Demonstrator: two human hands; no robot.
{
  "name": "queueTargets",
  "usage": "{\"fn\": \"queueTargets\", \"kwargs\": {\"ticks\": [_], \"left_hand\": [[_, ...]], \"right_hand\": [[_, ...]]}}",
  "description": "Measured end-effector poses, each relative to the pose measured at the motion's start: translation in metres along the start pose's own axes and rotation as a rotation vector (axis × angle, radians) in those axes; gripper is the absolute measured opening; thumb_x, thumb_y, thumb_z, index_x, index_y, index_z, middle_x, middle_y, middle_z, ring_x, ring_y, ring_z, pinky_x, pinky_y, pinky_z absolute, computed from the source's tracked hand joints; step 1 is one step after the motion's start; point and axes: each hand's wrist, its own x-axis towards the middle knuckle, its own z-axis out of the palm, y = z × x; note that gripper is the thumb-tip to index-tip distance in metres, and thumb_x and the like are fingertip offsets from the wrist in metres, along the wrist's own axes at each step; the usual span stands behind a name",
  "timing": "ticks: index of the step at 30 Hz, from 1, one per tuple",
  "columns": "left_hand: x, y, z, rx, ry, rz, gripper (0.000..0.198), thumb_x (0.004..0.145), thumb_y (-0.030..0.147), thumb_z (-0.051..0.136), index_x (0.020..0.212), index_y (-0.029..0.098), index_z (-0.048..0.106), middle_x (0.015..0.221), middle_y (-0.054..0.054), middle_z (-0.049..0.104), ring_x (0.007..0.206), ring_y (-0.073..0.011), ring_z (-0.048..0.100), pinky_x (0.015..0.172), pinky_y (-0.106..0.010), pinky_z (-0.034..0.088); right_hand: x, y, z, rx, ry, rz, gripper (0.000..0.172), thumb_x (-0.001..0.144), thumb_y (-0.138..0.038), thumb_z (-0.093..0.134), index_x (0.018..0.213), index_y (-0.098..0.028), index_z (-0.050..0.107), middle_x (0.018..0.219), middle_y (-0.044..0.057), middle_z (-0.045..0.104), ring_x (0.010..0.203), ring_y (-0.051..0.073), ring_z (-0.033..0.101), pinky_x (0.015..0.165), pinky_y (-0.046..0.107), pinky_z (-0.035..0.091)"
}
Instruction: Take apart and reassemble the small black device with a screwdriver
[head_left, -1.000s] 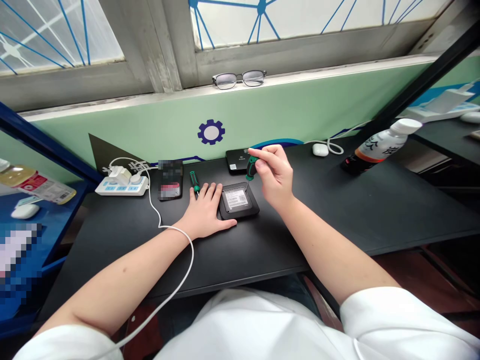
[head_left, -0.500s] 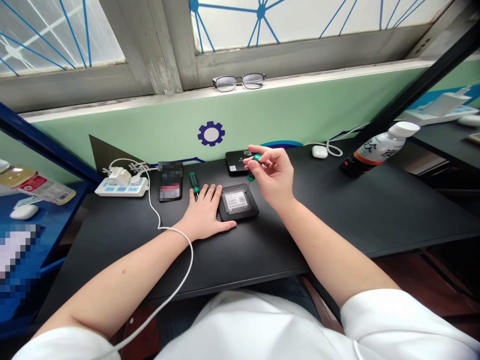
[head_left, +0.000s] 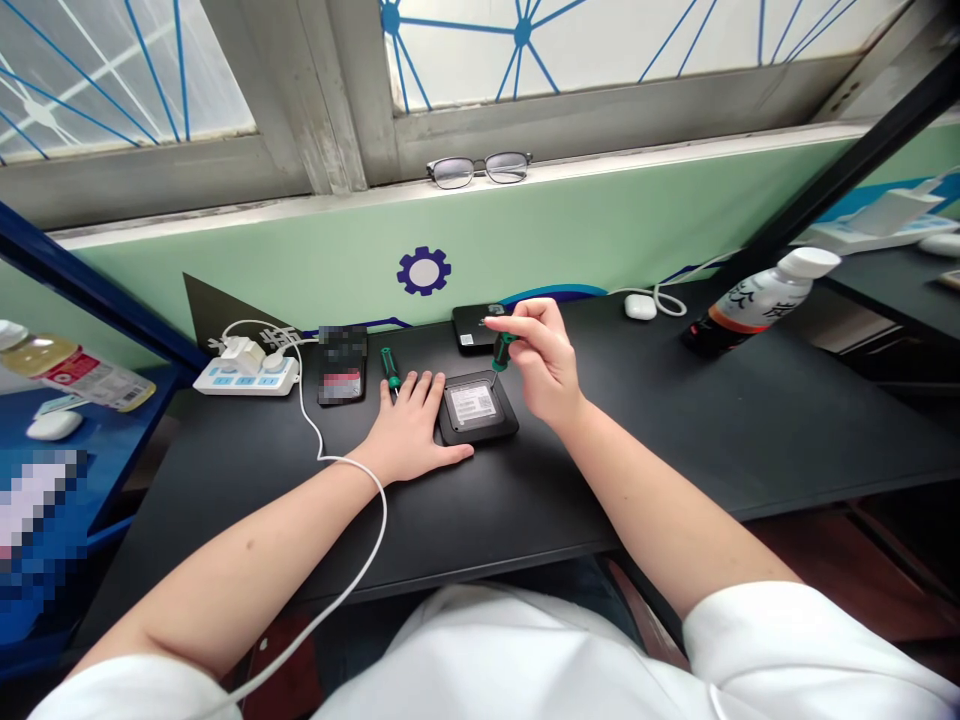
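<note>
A black square device [head_left: 474, 405] with a white label lies on the black table, its underside features facing up. My left hand [head_left: 409, 425] is spread flat on the table, thumb and fingers against the device's left side. In my right hand [head_left: 546, 362] is a green and black screwdriver [head_left: 503, 352], held upright by its handle, with the tip at the device's upper right corner. The index finger reaches over the handle's top. Beyond my left fingertips lies a second green screwdriver [head_left: 390, 367]. Behind the device is a black box [head_left: 471, 330] with a small white sticker.
At the left are a phone [head_left: 342, 365] and a white power strip [head_left: 246, 376], whose cable crosses my left wrist. A bottle [head_left: 757, 300] and a white earbud case [head_left: 640, 306] stand at the right. Glasses [head_left: 478, 170] rest on the ledge.
My right hand's fingers have shifted on the screwdriver, uncovering more of its handle, and the index finger now extends over its top. My left hand stays on the device's side.
</note>
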Motion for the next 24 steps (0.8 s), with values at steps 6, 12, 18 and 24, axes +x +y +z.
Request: {"fn": "queueTargets", "kwargs": {"ticks": [6,12,18,24], "left_hand": [[0.0,0.0,0.0,0.0,-0.003,0.003,0.117,0.091,0.083,0.06,0.178,0.019,0.015,0.183,-0.02,0.022,0.17,-0.0465,0.016,0.132,-0.078,0.012],[0.0,0.0,0.001,0.0,-0.002,-0.001,0.117,0.091,0.083,0.06,0.178,0.018,0.015,0.183,-0.019,0.022,0.17,-0.0457,0.015,0.132,-0.078,0.011],[0.0,0.001,-0.001,-0.003,-0.013,-0.001,0.118,0.092,0.083,0.059,0.177,0.015,0.015,0.183,-0.02,0.021,0.171,-0.0454,0.014,0.132,-0.079,0.011],[0.0,0.0,-0.001,-0.006,-0.025,-0.007,0.118,0.092,0.082,0.059,0.178,0.015,0.014,0.184,-0.019,0.019,0.171,-0.0452,0.012,0.132,-0.078,0.01]], "right_hand": [[0.002,0.006,0.006,0.027,0.064,0.103,0.027,0.096,-0.038,0.075,0.122,-0.033,0.079,0.094,0.002,0.057,0.076,0.017,0.056,0.069,0.039,0.06],[0.001,0.005,0.005,0.012,0.115,0.081,0.025,0.097,-0.046,0.077,0.119,-0.034,0.081,0.091,0.001,0.058,0.075,0.017,0.057,0.067,0.038,0.058],[0.0,0.005,0.006,0.039,0.163,0.144,0.026,0.106,-0.046,0.06,0.115,-0.031,0.079,0.124,0.009,0.066,0.116,0.025,0.068,0.092,0.046,0.065],[-0.001,0.001,0.014,0.283,0.15,0.299,0.035,0.093,-0.053,0.081,0.107,-0.028,0.061,0.148,0.01,0.063,0.109,0.02,0.076,0.085,0.037,0.067]]}}
